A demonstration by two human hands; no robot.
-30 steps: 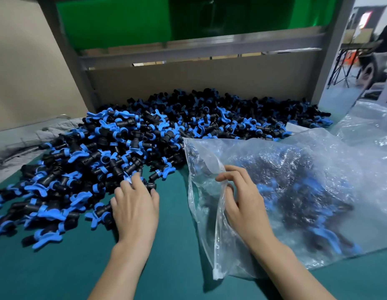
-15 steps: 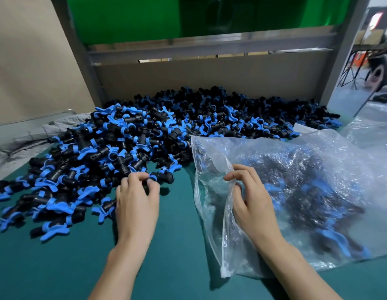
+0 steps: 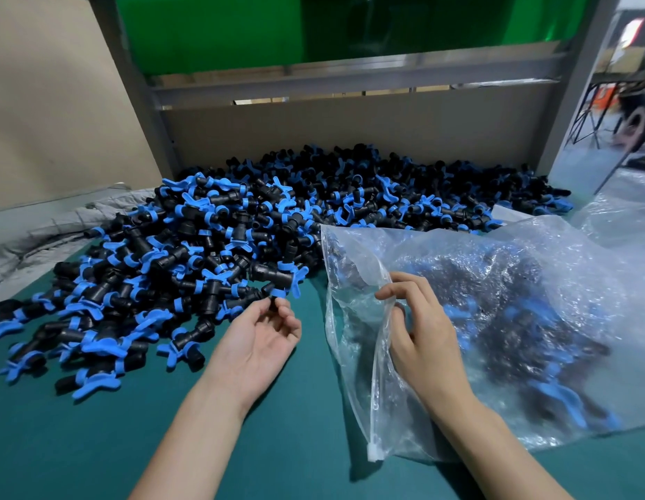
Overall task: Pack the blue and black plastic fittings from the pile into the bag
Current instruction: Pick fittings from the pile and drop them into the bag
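fitting (image 3: 277,295) pinched by left hand (image 3: 258,342), seemingly | right hand (image 3: 424,341) grips bag (image 3: 530,254)

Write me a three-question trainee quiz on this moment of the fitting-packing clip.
1. True or false: the bag already holds fittings.
2. What does the right hand grip? A) the bag's open edge B) a loose part from the heap C) nothing
3. Fill in: the left hand pinches one ____ at the near edge of the pile.
Key: 1 true; 2 A; 3 fitting.
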